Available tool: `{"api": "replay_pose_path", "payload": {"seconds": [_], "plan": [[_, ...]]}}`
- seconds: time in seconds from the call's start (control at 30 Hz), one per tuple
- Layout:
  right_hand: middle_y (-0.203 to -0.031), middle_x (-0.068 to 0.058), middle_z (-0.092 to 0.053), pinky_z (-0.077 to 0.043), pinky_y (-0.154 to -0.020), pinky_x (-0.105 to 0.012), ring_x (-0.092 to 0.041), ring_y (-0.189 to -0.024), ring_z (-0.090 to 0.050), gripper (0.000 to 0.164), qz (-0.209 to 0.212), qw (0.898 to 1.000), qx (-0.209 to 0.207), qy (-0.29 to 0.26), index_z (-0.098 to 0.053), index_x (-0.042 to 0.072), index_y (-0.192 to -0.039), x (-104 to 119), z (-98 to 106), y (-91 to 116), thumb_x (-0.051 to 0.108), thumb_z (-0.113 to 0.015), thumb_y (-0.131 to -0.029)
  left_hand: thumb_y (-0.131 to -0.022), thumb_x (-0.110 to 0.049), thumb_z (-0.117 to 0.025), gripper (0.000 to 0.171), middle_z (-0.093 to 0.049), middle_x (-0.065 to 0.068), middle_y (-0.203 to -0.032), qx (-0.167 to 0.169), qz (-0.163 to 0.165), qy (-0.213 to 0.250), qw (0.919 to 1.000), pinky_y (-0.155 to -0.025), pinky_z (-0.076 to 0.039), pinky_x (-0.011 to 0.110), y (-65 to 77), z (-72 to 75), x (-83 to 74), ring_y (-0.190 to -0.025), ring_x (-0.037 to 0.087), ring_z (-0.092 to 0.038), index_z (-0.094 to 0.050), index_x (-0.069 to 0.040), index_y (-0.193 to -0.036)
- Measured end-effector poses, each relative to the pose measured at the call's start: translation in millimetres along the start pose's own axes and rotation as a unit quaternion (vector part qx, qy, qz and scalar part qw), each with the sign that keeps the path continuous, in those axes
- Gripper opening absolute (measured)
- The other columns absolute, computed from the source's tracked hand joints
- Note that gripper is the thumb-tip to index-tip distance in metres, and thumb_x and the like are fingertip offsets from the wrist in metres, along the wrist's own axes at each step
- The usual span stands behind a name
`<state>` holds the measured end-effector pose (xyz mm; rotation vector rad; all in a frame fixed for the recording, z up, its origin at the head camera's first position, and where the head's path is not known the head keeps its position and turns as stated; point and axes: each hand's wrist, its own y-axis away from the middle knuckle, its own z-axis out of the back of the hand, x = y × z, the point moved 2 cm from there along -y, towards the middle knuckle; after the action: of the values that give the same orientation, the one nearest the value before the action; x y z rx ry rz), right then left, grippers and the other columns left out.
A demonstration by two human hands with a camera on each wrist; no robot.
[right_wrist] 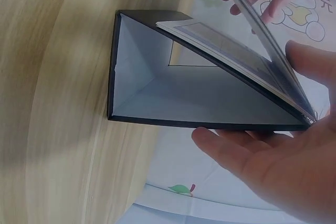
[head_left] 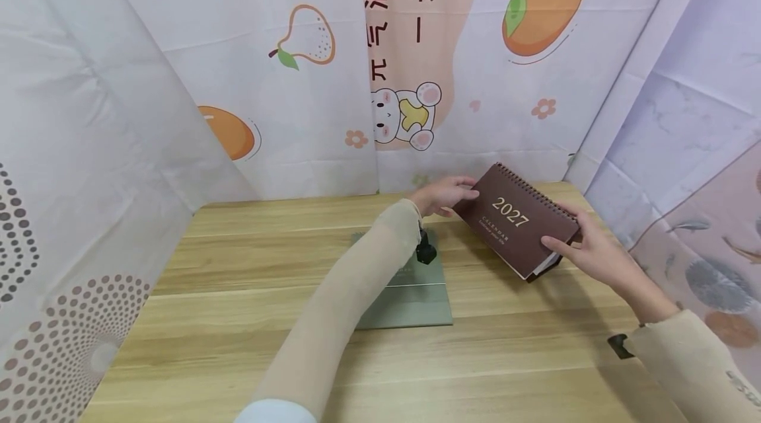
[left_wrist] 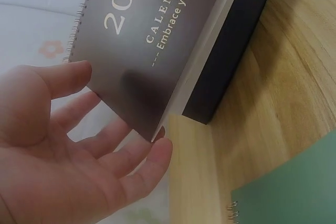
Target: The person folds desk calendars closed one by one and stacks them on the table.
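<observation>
A brown 2027 desk calendar with spiral binding stands tilted at the table's right rear. My right hand grips its right end, thumb on the cover and fingers behind the stand. In the right wrist view, the triangular stand shows from its end, its front cover lifted away from the pages beneath. My left hand is at the calendar's left edge, its fingers loosely spread. In the left wrist view, some fingertips of my left hand pass behind the cover's corner; whether they touch it I cannot tell.
A green spiral-bound calendar or notebook lies on the wooden table, partly under my left forearm. Printed white curtains hang behind and at both sides. Black straps with small devices sit on both wrists.
</observation>
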<state>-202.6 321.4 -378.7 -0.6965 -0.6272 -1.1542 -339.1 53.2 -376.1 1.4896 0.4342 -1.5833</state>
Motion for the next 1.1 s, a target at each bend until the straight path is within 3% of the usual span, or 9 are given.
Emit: {"api": "replay_pose_path", "payload": {"seconds": [0.17,0.43,0.7,0.77,0.87,0.97,1.1], "plan": [[-0.125,-0.030,-0.052,-0.053,-0.078,-0.013,0.006,-0.103,-0.053,0.070,0.035,0.999,-0.006,-0.030,-0.022,-0.004,-0.152,-2.2,-3.9,-0.6,-0.002,-0.066,-0.097,-0.104,-0.028,-0.061,0.050,-0.049,0.008,-0.152,0.002,0.007,-0.004,1.0000,-0.107,-0.041,0.057,-2.3,-1.6,2.8,-0.136,0.034,-0.048,-0.048,-0.022,-0.152],[-0.137,-0.033,-0.041,-0.051,-0.079,-0.012,0.012,-0.105,-0.049,0.077,0.005,0.999,0.002,-0.032,-0.015,-0.004,-0.155,-3.2,-5.0,0.5,0.005,-0.067,-0.098,-0.103,-0.028,-0.062,0.051,-0.051,0.009,-0.150,-0.013,0.008,-0.033,0.9994,-0.105,-0.043,0.058,-7.3,-7.0,4.1,-0.133,0.033,-0.050,-0.048,-0.022,-0.151],[-0.129,-0.039,-0.049,-0.049,-0.079,-0.009,0.012,-0.103,-0.050,0.067,0.021,0.999,-0.013,-0.022,-0.021,-0.013,-0.148,-7.2,-5.7,0.0,-0.002,-0.064,-0.098,-0.104,-0.027,-0.059,0.052,-0.046,0.008,-0.154,-0.010,0.010,-0.028,0.9995,-0.110,-0.039,0.059,-10.6,-9.7,3.9,-0.136,0.036,-0.048,-0.044,-0.023,-0.154],[-0.127,-0.038,-0.051,-0.048,-0.078,-0.009,0.004,-0.104,-0.052,0.061,0.014,1.000,-0.023,0.003,-0.027,-0.015,-0.144,-8.5,-5.2,-0.5,-0.001,-0.064,-0.098,-0.105,-0.027,-0.058,0.052,-0.048,0.007,-0.152,-0.013,0.012,-0.033,0.9993,-0.110,-0.039,0.058,-10.9,-10.4,2.8,-0.136,0.036,-0.047,-0.043,-0.024,-0.155],[-0.121,-0.037,-0.056,-0.047,-0.075,-0.012,-0.019,-0.103,-0.061,0.052,-0.002,0.999,-0.031,0.037,-0.037,-0.017,-0.138,-9.7,-5.2,-0.2,0.004,-0.065,-0.099,-0.105,-0.027,-0.057,0.053,-0.048,0.008,-0.153,-0.011,0.013,-0.037,0.9992,-0.110,-0.040,0.056,-12.0,-11.6,2.7,-0.138,0.038,-0.045,-0.041,-0.023,-0.156],[-0.117,-0.035,-0.061,-0.047,-0.075,-0.014,-0.042,-0.106,-0.061,0.048,-0.013,0.998,-0.033,0.053,-0.043,-0.017,-0.135,-10.0,-5.4,0.4,0.007,-0.065,-0.100,-0.105,-0.026,-0.058,0.056,-0.044,0.010,-0.155,-0.004,0.009,-0.032,0.9994,-0.110,-0.039,0.057,-13.5,-12.4,3.6,-0.140,0.040,-0.043,-0.038,-0.022,-0.157],[-0.116,-0.033,-0.062,-0.048,-0.075,-0.016,-0.046,-0.107,-0.061,0.050,-0.020,0.998,-0.035,0.055,-0.044,-0.015,-0.137,-9.9,-5.2,1.1,0.009,-0.066,-0.099,-0.104,-0.027,-0.061,0.058,-0.042,0.010,-0.157,-0.003,0.008,-0.026,0.9996,-0.110,-0.039,0.058,-16.5,-14.1,5.1,-0.139,0.041,-0.043,-0.038,-0.024,-0.157]]}}
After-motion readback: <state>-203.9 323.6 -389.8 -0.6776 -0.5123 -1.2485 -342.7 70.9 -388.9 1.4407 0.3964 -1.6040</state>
